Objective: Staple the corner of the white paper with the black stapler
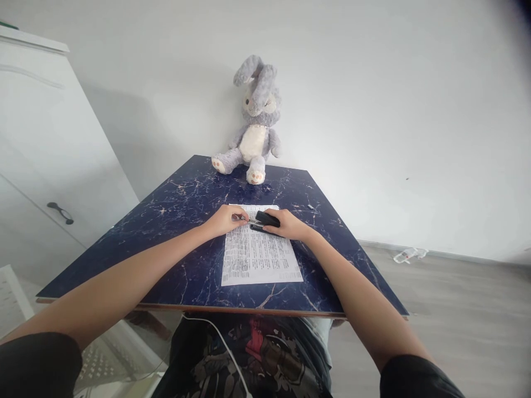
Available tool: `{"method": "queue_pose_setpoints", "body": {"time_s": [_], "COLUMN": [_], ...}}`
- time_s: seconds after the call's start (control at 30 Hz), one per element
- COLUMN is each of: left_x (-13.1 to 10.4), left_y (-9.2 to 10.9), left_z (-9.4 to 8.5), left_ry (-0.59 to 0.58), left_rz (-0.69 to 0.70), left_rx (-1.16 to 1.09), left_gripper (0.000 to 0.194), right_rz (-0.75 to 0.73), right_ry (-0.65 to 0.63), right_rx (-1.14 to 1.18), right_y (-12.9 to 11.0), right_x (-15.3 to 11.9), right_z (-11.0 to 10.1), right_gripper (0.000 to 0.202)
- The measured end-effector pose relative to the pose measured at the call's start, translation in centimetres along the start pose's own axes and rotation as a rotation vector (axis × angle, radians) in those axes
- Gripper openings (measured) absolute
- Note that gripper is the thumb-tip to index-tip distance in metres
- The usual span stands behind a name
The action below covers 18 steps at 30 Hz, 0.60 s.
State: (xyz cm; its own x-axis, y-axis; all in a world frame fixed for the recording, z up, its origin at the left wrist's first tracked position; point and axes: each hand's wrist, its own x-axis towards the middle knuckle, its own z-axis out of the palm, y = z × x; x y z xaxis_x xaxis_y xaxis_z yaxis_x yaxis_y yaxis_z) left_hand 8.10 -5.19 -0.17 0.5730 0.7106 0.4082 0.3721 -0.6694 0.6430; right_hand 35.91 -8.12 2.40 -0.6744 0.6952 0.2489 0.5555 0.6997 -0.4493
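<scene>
A black stapler (267, 219) is held over the upper part of a printed sheet of paper (262, 260), with its top arm raised apart from its base. My right hand (287, 224) wraps round the stapler's back end from the right. At the stapler's front, my left hand (226, 220) pinches a thin silvery metal piece (251, 221) between thumb and fingers. Whether that piece is joined to the stapler is too small to tell. The paper lies flat on the table under both hands, its lower half uncovered.
The blue marbled table (186, 276) reaches back to the wall. A grey plush rabbit (255, 124) sits at its far edge. A small dark object (310, 207) lies right of the paper. A white cabinet (50, 138) stands left; clear plastic (410, 254) lies on the floor right.
</scene>
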Motion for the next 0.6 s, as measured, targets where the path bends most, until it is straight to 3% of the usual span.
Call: {"method": "queue_pose_setpoints", "body": {"time_s": [0.13,0.23,0.37,0.5,0.6], "left_x": [-0.3,-0.7,-0.8,-0.6,-0.3], "left_y": [-0.6,-1.1,-0.4,1.1,1.5], "left_z": [-2.1,-3.0,-1.4,0.6,0.4], "left_ry": [-0.124,-0.174,-0.114,-0.015,-0.001], "left_rz": [0.067,0.02,-0.04,-0.005,0.023], "left_rx": [0.011,-0.023,-0.125,-0.17,-0.086], "left_gripper": [0.019,0.021,0.037,0.03,0.028], "right_rz": [-0.004,-0.01,-0.066,-0.091,-0.128], "right_ry": [-0.003,0.005,0.006,0.073,0.081], "right_rx": [0.018,0.041,0.096,0.143,0.145], "right_y": [0.1,0.1,-0.8,-2.0,-2.6], "right_x": [0.0,-0.1,0.0,0.4,0.6], "right_z": [-0.1,0.0,0.2,0.8,1.5], "right_gripper": [0.026,0.027,0.031,0.032,0.03]}}
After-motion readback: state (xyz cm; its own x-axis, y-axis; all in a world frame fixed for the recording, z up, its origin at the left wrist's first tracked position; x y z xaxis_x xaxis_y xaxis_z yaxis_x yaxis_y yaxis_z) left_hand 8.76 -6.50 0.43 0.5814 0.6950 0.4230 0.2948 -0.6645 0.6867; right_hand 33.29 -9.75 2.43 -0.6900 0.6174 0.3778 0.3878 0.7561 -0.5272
